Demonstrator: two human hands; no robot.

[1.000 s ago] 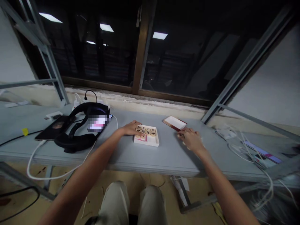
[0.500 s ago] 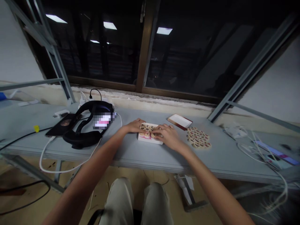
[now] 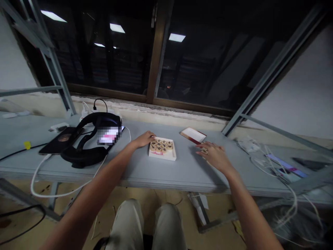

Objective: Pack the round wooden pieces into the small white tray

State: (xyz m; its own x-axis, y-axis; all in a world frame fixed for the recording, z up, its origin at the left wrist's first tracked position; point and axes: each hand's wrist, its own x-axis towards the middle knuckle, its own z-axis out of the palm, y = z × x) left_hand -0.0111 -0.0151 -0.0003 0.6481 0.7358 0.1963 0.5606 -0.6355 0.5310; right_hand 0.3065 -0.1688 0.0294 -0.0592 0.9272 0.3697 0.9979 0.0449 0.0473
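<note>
A shallow white box (image 3: 162,156) stands on the table in front of me. Rows of round wooden Chinese chess pieces (image 3: 159,146) with dark characters lie in it, and a bare strip shows along its right side. My left hand (image 3: 144,139) grips the box at its far left corner, fingertips on the edge. To the right of the box, my right hand (image 3: 214,155) hovers over the loose pieces with its fingers apart. A few loose Chinese chess pieces (image 3: 205,151) peek out by the fingers; the hand hides the others.
Behind the right hand lies the box lid (image 3: 194,134), white inside with a reddish edge. On the left are a black headset (image 3: 91,152), a dark phone (image 3: 58,140) and a white cable (image 3: 36,173). Cables and another phone (image 3: 286,165) lie at the right. A metal post (image 3: 234,119) rises behind.
My right hand has left the box and moved right, over the loose Chinese chess pieces. My left hand stays at the box's left side. The whole view has shifted slightly.
</note>
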